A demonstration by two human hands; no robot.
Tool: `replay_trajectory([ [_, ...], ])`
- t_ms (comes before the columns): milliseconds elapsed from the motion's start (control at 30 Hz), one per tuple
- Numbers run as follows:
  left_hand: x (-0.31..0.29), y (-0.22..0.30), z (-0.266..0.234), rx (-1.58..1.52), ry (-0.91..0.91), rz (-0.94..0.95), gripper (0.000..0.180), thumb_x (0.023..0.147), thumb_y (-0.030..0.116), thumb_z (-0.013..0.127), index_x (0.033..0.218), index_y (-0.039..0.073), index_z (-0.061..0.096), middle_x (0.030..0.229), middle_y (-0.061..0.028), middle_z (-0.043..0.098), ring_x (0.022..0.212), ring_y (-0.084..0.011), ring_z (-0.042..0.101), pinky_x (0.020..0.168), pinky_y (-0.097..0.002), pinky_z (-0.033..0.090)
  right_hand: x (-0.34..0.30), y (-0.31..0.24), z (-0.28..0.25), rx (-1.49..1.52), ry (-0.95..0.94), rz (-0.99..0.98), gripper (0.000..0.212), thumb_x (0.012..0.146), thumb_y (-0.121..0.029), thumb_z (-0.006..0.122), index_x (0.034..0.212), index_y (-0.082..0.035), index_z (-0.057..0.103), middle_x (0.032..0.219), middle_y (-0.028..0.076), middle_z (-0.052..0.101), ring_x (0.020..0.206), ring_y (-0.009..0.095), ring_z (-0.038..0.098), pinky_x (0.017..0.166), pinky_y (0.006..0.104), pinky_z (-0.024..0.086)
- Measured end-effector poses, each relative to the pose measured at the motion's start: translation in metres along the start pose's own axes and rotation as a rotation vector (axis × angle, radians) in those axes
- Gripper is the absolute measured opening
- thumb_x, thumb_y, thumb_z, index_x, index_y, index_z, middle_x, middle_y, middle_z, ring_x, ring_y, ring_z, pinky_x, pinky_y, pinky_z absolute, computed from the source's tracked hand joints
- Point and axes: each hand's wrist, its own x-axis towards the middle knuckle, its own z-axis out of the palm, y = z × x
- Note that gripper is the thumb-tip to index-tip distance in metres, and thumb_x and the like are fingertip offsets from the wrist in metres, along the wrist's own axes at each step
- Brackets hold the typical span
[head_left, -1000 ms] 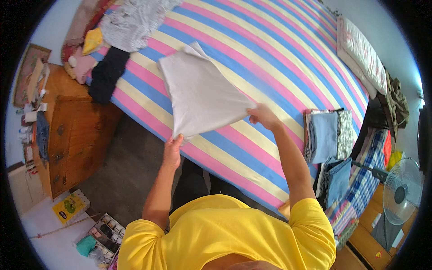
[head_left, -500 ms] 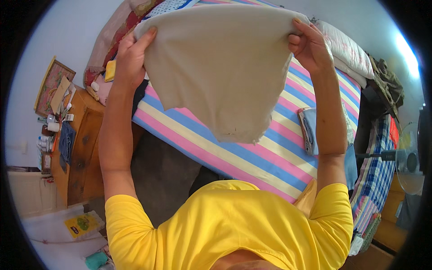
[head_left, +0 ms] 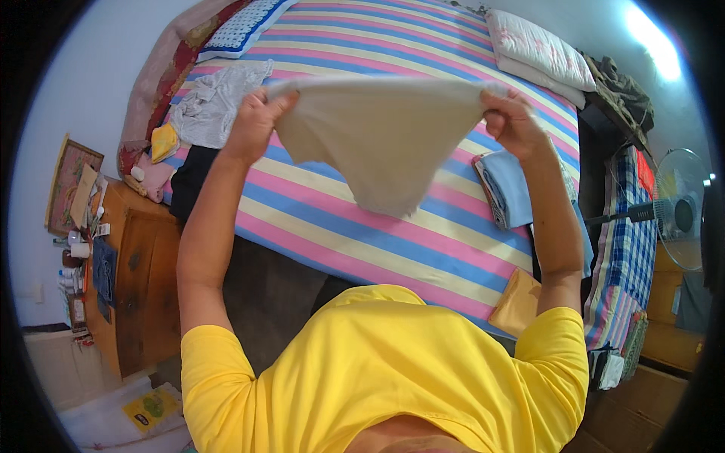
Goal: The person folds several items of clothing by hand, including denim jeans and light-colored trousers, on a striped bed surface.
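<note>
A beige cloth (head_left: 377, 136) hangs stretched between my two hands above the bed, its lower part drooping to a rough point. The left upper corner is pinched in my left hand (head_left: 255, 124), thumb on top. My right hand (head_left: 517, 123) grips the opposite corner, thumb and curled fingers closed on it. Below lies the bed (head_left: 325, 234) with a sheet striped in pink, blue and cream. Near my right forearm are a folded light-blue stack of cloth (head_left: 507, 189) and a folded tan-yellow cloth (head_left: 516, 300). Beyond my left hand a crumpled pale grey garment (head_left: 219, 102) is spread out.
A wooden cabinet (head_left: 140, 279) stands at the left with small items on top. Black cloth (head_left: 192, 177) and a yellow folded cloth (head_left: 164, 142) lie at the bed's left edge. Folded bedding (head_left: 540, 57) sits at the far right; a fan (head_left: 680, 211) is at the right.
Both hands have come down and closer together, and the cloth's top edge is lower and narrower. The view has shifted, showing more of the bed's far side and the grey garment.
</note>
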Motion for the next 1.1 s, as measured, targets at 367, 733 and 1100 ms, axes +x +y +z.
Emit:
replay_trajectory([
  [367, -0.022, 0.076, 0.025, -0.041, 0.12, 0.245, 0.031, 0.089, 0.024, 0.049, 0.106, -0.002, 0.055, 0.094, -0.0065, 0.059, 0.084, -0.0118, 0.056, 0.072, -0.0234, 0.045, -0.049, -0.038, 0.021, 0.143, -0.176, -0.362, 0.021, 0.087, -0.012, 0.05, 0.1, 0.004, 0.051, 0.08, 0.01, 0.06, 0.063, 0.011, 0.061, 0.052, 0.0216, 0.05],
  [733, 0.175, 0.033, 0.01, -0.19, 0.144, -0.045, 0.023, 0.088, 0.022, 0.05, 0.096, 0.002, 0.057, 0.086, -0.0044, 0.06, 0.077, -0.012, 0.056, 0.069, -0.0256, 0.044, 0.152, -0.064, -0.05, 0.048, 0.435, -0.249, 0.023, 0.083, -0.009, 0.056, 0.099, 0.007, 0.05, 0.092, 0.014, 0.057, 0.075, 0.021, 0.062, 0.056, 0.0228, 0.053],
  [1100, 0.093, -0.024, 0.022, 0.029, 0.001, -0.013, 0.031, 0.086, 0.022, 0.052, 0.107, -0.001, 0.055, 0.096, -0.0047, 0.06, 0.088, -0.0116, 0.053, 0.08, -0.0267, 0.04, 0.075, -0.003, -0.057, -0.061, 0.416, -0.219, 0.025, 0.082, -0.015, 0.055, 0.094, 0.007, 0.052, 0.083, 0.015, 0.057, 0.065, 0.021, 0.06, 0.056, 0.0299, 0.052],
])
